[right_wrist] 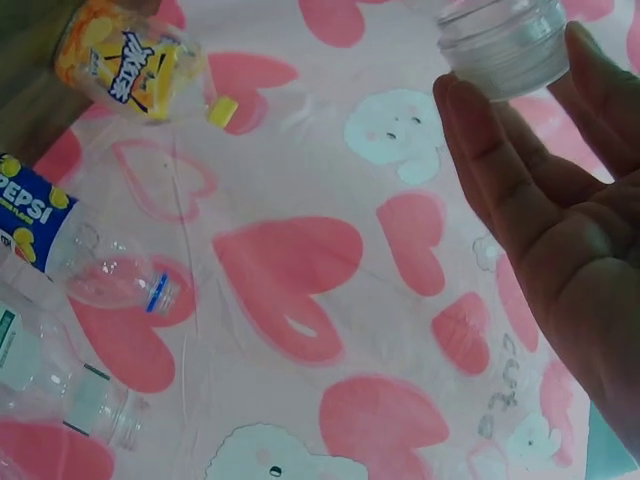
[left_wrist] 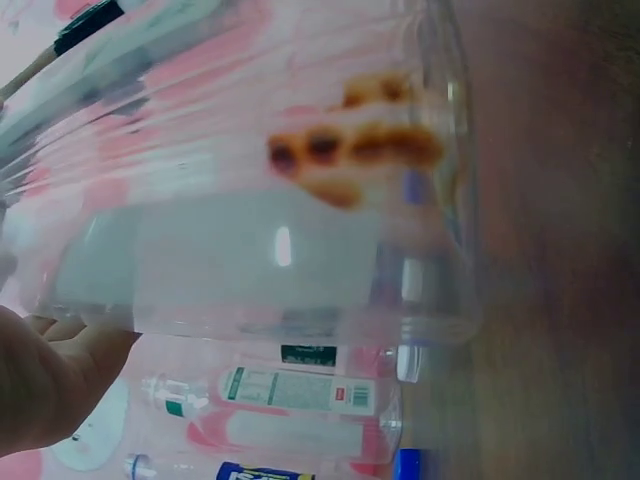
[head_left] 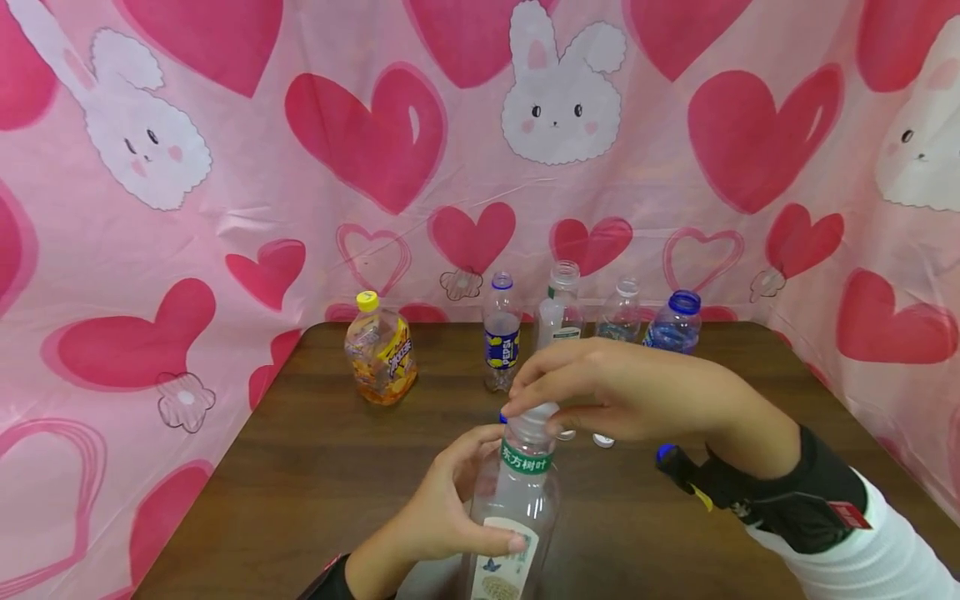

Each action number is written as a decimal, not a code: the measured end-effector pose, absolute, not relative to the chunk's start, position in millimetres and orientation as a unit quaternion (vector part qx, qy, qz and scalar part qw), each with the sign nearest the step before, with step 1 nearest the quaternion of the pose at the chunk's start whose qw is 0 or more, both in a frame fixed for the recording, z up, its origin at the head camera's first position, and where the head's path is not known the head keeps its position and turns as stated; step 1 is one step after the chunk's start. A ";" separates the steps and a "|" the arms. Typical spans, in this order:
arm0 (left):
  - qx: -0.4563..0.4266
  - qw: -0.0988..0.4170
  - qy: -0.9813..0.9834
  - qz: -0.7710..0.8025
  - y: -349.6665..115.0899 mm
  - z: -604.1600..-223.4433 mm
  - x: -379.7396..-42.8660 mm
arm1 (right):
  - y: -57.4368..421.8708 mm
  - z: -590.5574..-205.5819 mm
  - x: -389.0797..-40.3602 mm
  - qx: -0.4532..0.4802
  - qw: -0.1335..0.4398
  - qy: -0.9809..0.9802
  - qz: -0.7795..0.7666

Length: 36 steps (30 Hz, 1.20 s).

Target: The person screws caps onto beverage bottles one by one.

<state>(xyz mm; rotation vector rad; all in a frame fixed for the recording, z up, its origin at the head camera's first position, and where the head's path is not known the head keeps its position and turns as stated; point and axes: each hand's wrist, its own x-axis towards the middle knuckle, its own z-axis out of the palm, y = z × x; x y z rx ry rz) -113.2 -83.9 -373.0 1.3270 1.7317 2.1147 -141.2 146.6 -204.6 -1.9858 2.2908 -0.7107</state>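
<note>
At the far left of my head view, an orange bottle (head_left: pixel 380 358) with a yellow top stands on the desk (head_left: pixel 300 483), well apart from both hands. Next comes the left hand (head_left: pixel 438 508), clamped round the body of a clear bottle (head_left: pixel 531 502); its thumb lies across the front label (head_left: pixel 506 575) and its other fingers reach round the far side. That bottle is at the near side of the desk, its long axis close to upright, the neck leaning a touch to the right as I see it. Its base runs out of the frame, so I can't tell whether it rests on the desk. The relation I'd watch is the one along that axis: what looks like a white cap (head_left: pixel 540 412) sits at the top end, above the left hand's grip and just under the arched right hand (head_left: pixel 637 387). So the left hand is nearer the body of the bottle, the right nearer the top. The right fingers come over from the right and close on the cap from opposite sides, the thumb on the right; how firmly they press, I can't tell. Past them, a blue-necked bottle (head_left: pixel 673 325) stands farther back on the desk, partly hidden by the right hand.
</note>
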 end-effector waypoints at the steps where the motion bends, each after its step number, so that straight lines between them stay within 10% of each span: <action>1: 0.435 0.046 0.571 0.694 -83.5 -373.4 -112.9 | 146.0 -204.8 -141.0 -0.636 0.007 0.740 -0.220; 25: 0.334 -0.063 0.720 0.605 -83.1 -381.6 -114.6 | 144.0 -229.1 -144.8 -0.596 -0.062 0.769 -0.225; 36: 0.197 -0.131 0.787 0.569 -113.9 -377.1 -163.2 | 172.6 -302.6 -144.0 -0.467 -0.075 0.830 -0.296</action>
